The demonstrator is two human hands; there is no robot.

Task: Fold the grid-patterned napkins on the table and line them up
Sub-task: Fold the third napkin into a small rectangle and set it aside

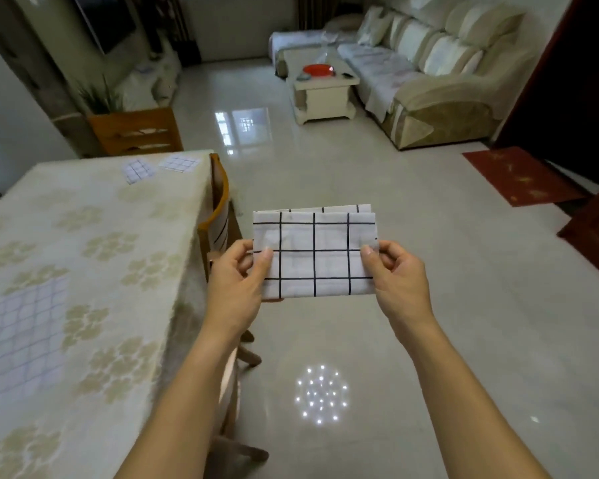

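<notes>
The held napkin (pixel 314 257), white with a black grid, hangs in the air over the tiled floor (pixel 360 188), just right of the desk (pixel 94 216) and not touching it. It is already doubled into a wide rectangle, with layered edges showing along its top. The left hand (pixel 237 281) pinches its left edge and the right hand (pixel 396 274) its right edge, each with the thumb on the front face and the fingers curled behind. The fold looks close to done. What I judge remains is one more halving, bringing the two held edges together and lining up the corners, so that it matches the smaller squares. After that it should go to the far end of the desk and be set in line. Two napkins lie there folded small and side by side, the left laid napkin (pixel 138 171) and the right laid napkin (pixel 180 163), near each other and slightly skewed. At the near left of the desk a spread napkin (pixel 21 337) lies flat and unfolded, blurred at the edge of the view. That makes four napkins I can count: one held, two folded and one open. A wooden chair (pixel 218 195) stands against the desk's right side, and a striped cloth at its back may be a fifth, though I cannot tell.
</notes>
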